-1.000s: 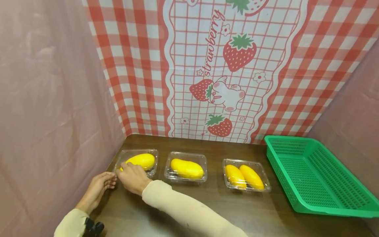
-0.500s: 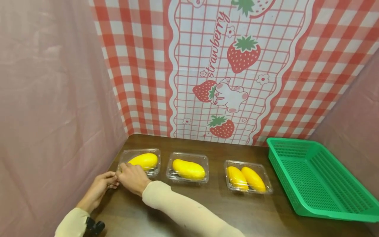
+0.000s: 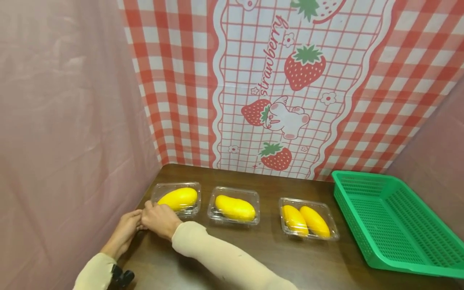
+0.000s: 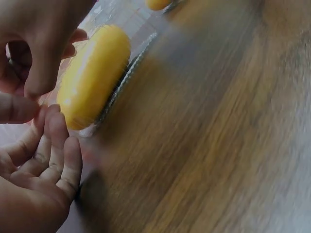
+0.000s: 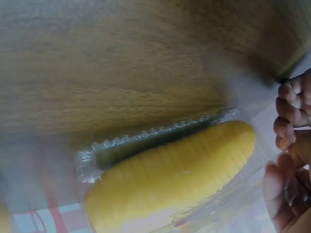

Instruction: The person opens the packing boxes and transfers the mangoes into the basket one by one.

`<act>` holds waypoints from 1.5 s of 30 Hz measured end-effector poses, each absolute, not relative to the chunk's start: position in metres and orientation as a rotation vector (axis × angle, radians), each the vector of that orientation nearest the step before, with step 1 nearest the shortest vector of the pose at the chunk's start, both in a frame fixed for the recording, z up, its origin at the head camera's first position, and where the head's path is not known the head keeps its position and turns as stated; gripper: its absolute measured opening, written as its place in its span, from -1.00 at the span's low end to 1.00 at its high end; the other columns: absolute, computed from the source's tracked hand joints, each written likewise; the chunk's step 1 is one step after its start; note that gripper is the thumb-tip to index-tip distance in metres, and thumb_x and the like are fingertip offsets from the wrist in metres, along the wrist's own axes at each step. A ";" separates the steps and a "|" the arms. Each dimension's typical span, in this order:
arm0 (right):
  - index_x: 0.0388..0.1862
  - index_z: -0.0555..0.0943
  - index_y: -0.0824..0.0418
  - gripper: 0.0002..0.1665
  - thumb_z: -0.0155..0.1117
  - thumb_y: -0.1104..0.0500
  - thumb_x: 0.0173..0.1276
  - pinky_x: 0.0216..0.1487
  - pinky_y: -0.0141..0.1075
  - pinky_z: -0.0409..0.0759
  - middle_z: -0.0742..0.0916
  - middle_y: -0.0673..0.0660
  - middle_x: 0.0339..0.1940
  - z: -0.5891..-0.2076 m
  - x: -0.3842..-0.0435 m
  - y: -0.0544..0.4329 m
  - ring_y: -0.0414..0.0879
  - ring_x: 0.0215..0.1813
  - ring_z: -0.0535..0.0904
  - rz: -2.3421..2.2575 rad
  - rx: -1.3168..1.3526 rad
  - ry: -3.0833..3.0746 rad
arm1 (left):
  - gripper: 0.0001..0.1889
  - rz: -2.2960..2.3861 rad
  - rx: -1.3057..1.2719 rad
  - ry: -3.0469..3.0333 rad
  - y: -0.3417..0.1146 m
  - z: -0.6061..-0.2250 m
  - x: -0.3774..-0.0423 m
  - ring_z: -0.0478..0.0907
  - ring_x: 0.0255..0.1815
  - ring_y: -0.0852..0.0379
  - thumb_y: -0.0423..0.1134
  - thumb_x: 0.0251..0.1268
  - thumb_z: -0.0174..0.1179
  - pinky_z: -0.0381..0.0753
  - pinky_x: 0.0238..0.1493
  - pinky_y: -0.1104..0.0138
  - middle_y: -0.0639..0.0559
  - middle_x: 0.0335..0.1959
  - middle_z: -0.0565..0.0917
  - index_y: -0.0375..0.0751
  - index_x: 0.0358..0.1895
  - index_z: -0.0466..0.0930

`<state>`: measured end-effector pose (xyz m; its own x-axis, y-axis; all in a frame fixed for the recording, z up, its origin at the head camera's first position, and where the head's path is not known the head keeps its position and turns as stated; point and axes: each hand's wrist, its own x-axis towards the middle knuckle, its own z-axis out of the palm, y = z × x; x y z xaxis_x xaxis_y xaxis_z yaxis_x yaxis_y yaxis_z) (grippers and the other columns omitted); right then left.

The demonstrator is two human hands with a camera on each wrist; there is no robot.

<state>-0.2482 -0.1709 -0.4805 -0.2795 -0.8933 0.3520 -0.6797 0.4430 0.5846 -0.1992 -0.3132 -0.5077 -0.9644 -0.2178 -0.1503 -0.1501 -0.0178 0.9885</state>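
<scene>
In the head view my left hand (image 3: 125, 231) and right hand (image 3: 159, 219) meet at the near left corner of the leftmost clear plastic clamshell box (image 3: 175, 184), which has a yellow mango (image 3: 180, 199) in it. Thumb and fingertips of the left hand (image 4: 43, 170) come together in the left wrist view, right at the fingertips of the right hand (image 4: 41, 46). I cannot tell whether anything thin is pinched there. Seen from the right wrist, the mango (image 5: 184, 174) lies under clear plastic, along the box's ridged rim (image 5: 160, 130).
A second clear box (image 3: 237, 189) with a yellow mango (image 3: 235, 208) stands to the right. Farther right, another box (image 3: 308, 201) bears two mangoes (image 3: 314, 221). At the right end is a green slotted basket (image 3: 357, 230). A pink cloth (image 3: 79, 133) borders the brown table's (image 3: 170, 270) left side.
The right hand's fingers have drawn left and slightly toward me, off the box's front left part. Both hands stay together. The whole head view has shifted slightly; boxes and basket stay put.
</scene>
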 end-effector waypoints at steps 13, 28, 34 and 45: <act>-0.12 0.73 -0.02 -0.60 0.10 -0.23 0.54 -0.48 -0.54 0.58 0.58 -0.07 -0.29 -0.490 -0.253 -0.168 -0.33 -0.37 0.55 -0.392 1.296 -1.998 | -0.70 -2.222 0.516 -2.044 -0.302 -0.504 -0.201 0.49 -0.42 0.31 -0.43 0.55 -0.14 0.57 -0.32 0.45 0.17 -0.43 0.49 -0.20 -0.36 0.53; -0.21 0.71 0.01 -0.79 0.26 -0.06 0.51 -0.49 -0.51 0.60 0.59 -0.05 -0.29 -0.476 -0.254 -0.165 -0.30 -0.38 0.57 -0.296 1.259 -2.039 | -0.69 -2.173 0.508 -2.023 -0.293 -0.503 -0.206 0.49 -0.34 0.28 -0.36 0.54 -0.07 0.61 -0.23 0.41 0.20 -0.42 0.50 -0.10 -0.44 0.52; -0.16 0.72 0.00 -0.71 0.33 -0.17 0.43 -0.46 -0.50 0.62 0.59 -0.06 -0.26 -0.477 -0.251 -0.160 -0.28 -0.33 0.59 -0.285 1.245 -2.061 | -0.71 -2.102 0.483 -2.189 -0.295 -0.504 -0.202 0.57 -0.32 0.29 -0.27 0.64 -0.09 0.64 -0.21 0.41 0.20 -0.35 0.61 -0.41 -0.01 0.58; 0.01 0.64 -0.07 -0.75 0.16 -0.14 0.57 -0.51 -0.44 0.59 0.60 -0.09 -0.19 -0.480 -0.250 -0.138 -0.24 -0.24 0.59 -0.295 1.269 -2.012 | -0.75 -2.070 0.420 -2.229 -0.300 -0.504 -0.198 0.60 -0.40 0.21 -0.40 0.59 -0.08 0.68 -0.26 0.37 0.09 -0.42 0.62 -0.33 -0.27 0.59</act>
